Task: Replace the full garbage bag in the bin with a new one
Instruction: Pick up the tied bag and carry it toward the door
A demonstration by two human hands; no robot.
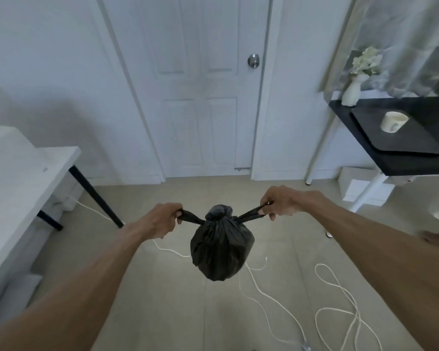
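Note:
A full black garbage bag (221, 245) hangs in the air in front of me, above the tiled floor. Its top is gathered into a knot, and two black ends stretch out sideways from it. My left hand (160, 220) is closed on the left end. My right hand (280, 202) is closed on the right end. Both ends are pulled taut, away from each other. No bin is in view.
A closed white door (200, 84) with a metal knob stands straight ahead. A white table (18, 178) with dark legs is on the left. On the right, a black table (395, 163) carries a mug and a vase. White cables (340, 310) lie looped on the floor.

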